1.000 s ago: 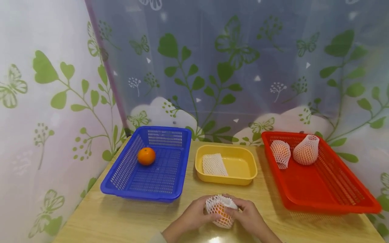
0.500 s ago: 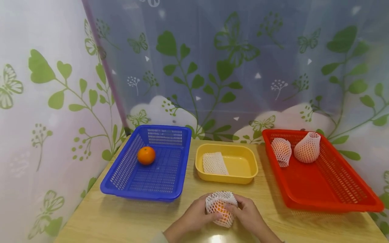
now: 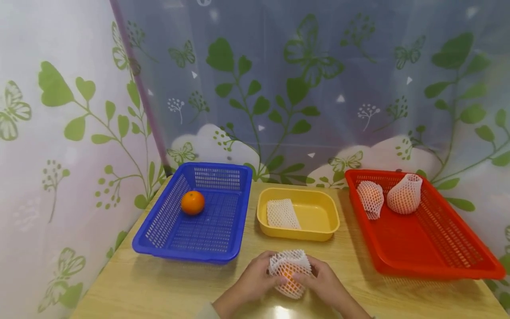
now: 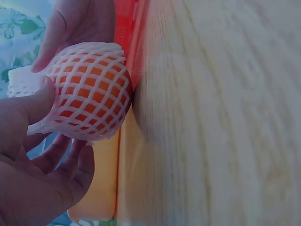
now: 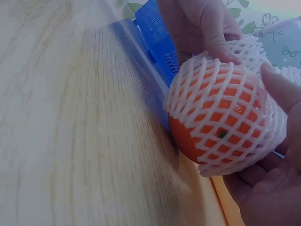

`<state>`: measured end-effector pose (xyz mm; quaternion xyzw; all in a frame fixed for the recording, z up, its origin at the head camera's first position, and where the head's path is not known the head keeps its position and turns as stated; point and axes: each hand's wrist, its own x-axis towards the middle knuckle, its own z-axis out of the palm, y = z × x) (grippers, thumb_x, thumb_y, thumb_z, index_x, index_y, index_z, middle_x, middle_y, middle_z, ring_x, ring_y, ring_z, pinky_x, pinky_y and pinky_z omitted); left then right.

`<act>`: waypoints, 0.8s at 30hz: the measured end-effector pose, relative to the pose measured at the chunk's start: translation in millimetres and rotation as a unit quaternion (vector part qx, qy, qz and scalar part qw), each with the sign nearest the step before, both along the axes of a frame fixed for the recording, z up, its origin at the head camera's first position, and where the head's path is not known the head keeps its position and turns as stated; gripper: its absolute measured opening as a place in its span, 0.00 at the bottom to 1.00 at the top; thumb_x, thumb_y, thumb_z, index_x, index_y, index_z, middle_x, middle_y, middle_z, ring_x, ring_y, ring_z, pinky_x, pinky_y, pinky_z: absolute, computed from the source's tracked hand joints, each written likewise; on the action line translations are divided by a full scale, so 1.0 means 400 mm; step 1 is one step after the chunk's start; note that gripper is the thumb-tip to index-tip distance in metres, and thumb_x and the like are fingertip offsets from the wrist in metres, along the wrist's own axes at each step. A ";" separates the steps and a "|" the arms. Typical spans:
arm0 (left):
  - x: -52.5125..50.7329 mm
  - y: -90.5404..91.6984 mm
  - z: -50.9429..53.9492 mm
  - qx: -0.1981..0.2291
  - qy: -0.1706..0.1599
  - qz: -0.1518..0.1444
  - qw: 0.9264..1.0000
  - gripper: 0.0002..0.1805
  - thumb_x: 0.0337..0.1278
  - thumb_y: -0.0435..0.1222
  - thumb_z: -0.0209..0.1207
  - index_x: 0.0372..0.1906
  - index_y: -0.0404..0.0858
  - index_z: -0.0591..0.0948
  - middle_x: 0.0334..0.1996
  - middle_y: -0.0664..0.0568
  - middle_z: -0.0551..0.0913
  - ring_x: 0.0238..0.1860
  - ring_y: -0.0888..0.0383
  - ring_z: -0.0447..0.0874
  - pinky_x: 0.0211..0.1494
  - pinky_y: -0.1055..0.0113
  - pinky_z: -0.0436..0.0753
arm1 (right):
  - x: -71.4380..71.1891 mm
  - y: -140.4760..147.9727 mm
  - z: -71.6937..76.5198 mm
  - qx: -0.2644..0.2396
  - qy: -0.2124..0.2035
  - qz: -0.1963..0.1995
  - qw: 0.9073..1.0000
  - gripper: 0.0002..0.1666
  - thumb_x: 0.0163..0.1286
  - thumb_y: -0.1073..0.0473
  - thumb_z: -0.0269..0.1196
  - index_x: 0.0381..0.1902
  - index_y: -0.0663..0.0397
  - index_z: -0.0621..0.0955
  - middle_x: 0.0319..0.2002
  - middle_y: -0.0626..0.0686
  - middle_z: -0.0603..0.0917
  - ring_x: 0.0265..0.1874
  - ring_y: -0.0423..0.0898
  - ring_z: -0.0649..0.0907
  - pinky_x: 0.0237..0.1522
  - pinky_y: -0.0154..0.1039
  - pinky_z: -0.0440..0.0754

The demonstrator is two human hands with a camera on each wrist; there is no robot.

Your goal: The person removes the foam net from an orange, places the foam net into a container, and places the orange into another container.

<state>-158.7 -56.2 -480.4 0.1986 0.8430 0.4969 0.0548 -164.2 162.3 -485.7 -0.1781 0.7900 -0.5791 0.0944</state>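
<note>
Near the table's front edge, both hands hold an orange in a white foam net (image 3: 291, 277). My left hand (image 3: 255, 279) grips its left side with the thumb on the net; my right hand (image 3: 327, 285) grips the right side, thumb also on the front. In the left wrist view the netted orange (image 4: 91, 94) sits between thumb and curled fingers of the left hand (image 4: 42, 160). From the right wrist the net (image 5: 225, 113) covers most of the fruit, part of the peel bare at its lower left, beside the right hand (image 5: 273, 183).
A blue basket (image 3: 199, 256) at the left holds one bare orange (image 3: 193, 203). A yellow tray (image 3: 318, 212) in the middle contains a flat white foam net (image 3: 282, 214). The red basket (image 3: 406, 243) at the right holds two netted fruits (image 3: 404, 195). A patterned curtain stands behind.
The net's upper part now stands a little higher and fuller above the orange. Both hands keep their hold at nearly the same place; the head view has shifted slightly.
</note>
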 end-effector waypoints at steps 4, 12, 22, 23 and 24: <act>-0.002 0.000 0.003 -0.001 0.000 0.004 1.000 0.19 0.51 0.43 0.69 0.48 0.40 0.84 0.56 0.48 0.78 0.55 0.51 0.77 0.56 0.63 0.79 | -0.001 0.000 0.000 0.000 0.002 0.003 1.000 0.23 0.69 0.57 0.63 0.57 0.66 0.78 0.54 0.59 0.82 0.53 0.36 0.78 0.55 0.30 0.74; -0.001 0.002 -0.008 0.016 0.014 0.011 1.000 0.16 0.50 0.42 0.70 0.42 0.38 0.85 0.51 0.48 0.78 0.50 0.54 0.78 0.45 0.72 0.80 | 0.009 0.001 -0.008 0.004 -0.017 -0.001 1.000 0.23 0.68 0.56 0.64 0.56 0.65 0.78 0.52 0.58 0.82 0.51 0.36 0.79 0.53 0.30 0.75; -0.007 -0.008 -0.011 0.003 0.021 -0.014 1.000 0.29 0.51 0.47 0.69 0.58 0.42 0.79 0.57 0.48 0.76 0.57 0.49 0.75 0.54 0.62 0.80 | -0.004 0.008 0.001 -0.005 0.028 0.012 1.000 0.17 0.67 0.59 0.65 0.48 0.65 0.82 0.44 0.55 0.86 0.45 0.37 0.82 0.49 0.32 0.79; -0.007 -0.009 -0.011 0.005 0.017 -0.020 1.000 0.29 0.51 0.47 0.70 0.59 0.43 0.78 0.58 0.48 0.76 0.57 0.50 0.75 0.55 0.62 0.80 | -0.005 0.009 0.001 -0.008 0.027 0.012 1.000 0.16 0.66 0.59 0.65 0.48 0.65 0.82 0.44 0.55 0.86 0.45 0.37 0.82 0.49 0.33 0.79; -0.007 -0.009 -0.012 0.007 0.015 -0.026 1.000 0.30 0.51 0.47 0.70 0.60 0.43 0.78 0.58 0.48 0.76 0.58 0.51 0.76 0.56 0.61 0.79 | -0.005 0.009 0.001 -0.009 0.028 0.009 1.000 0.15 0.66 0.60 0.65 0.47 0.64 0.83 0.44 0.54 0.87 0.45 0.37 0.82 0.49 0.32 0.79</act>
